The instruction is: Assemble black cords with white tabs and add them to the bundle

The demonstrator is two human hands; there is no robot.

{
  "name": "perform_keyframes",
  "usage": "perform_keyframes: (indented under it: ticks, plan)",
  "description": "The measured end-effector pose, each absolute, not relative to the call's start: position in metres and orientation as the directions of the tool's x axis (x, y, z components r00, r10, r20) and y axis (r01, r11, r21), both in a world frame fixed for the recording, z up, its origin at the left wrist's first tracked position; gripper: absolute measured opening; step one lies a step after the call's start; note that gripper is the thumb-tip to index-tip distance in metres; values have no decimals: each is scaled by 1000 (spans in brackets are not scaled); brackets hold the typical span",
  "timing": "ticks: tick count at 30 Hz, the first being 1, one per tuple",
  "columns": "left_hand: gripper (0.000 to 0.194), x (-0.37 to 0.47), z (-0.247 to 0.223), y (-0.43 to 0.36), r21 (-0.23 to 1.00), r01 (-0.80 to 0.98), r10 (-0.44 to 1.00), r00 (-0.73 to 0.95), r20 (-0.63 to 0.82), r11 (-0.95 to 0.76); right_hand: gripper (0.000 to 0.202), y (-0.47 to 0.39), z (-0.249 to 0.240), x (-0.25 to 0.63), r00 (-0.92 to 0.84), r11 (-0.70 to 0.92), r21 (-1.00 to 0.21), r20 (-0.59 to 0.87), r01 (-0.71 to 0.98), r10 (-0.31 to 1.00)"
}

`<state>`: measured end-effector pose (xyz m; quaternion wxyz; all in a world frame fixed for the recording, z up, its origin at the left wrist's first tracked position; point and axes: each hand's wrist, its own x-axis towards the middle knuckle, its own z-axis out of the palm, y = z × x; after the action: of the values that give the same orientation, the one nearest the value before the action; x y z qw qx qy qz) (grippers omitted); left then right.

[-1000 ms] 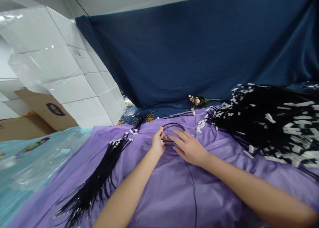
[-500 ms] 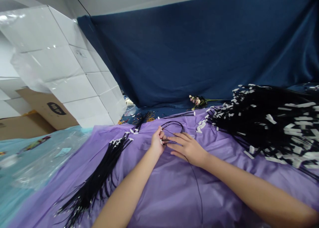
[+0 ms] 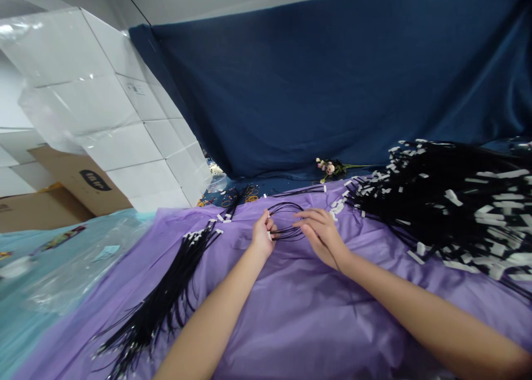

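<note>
A small round coil of thin black cord stands out to the right of my left hand. That hand is closed, pinching the gathered side of the coil, where bits of white tag show at the fingers. At the coil's far side is my right hand, its fingers stretched out and apart, with the tips by the loops. A thin dark strand runs along the palm side of this hand toward the wrist. Whether the fingertips press on the cord is hard to see.
A bundle of black cords with white tags lies left on the purple cloth. To the right is a large heap of tagged black cords. Artificial flowers lie by the blue curtain. White boxes are stacked left.
My right hand has moved right and slightly up, from across the coil to its far side. More of the loops show. The loose strand hanging below has swung out of clear sight.
</note>
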<state>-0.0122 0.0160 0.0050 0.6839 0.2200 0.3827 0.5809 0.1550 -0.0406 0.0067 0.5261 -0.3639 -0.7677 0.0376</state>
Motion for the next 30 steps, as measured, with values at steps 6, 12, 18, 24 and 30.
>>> perform_keyframes:
  ticks: [6,12,18,24,30]
  plan:
    - [28,-10,5,14,787,-588,972,-4,-234,187,45,-25,9,160,166,586,-810,580,13,798]
    - [35,-9,2,14,828,-539,978,-32,-205,156,45,-24,25,164,148,320,-808,285,-495,947]
    - [37,-6,-3,13,872,-473,989,-17,-147,122,41,-35,24,162,-281,188,-960,243,-209,928]
    - [32,-1,-2,9,900,-421,992,1,-123,112,41,-43,15,150,-422,241,-970,223,-12,879]
    - [31,4,0,4,897,-438,996,86,-26,61,39,-30,4,154,-310,461,-857,384,231,870]
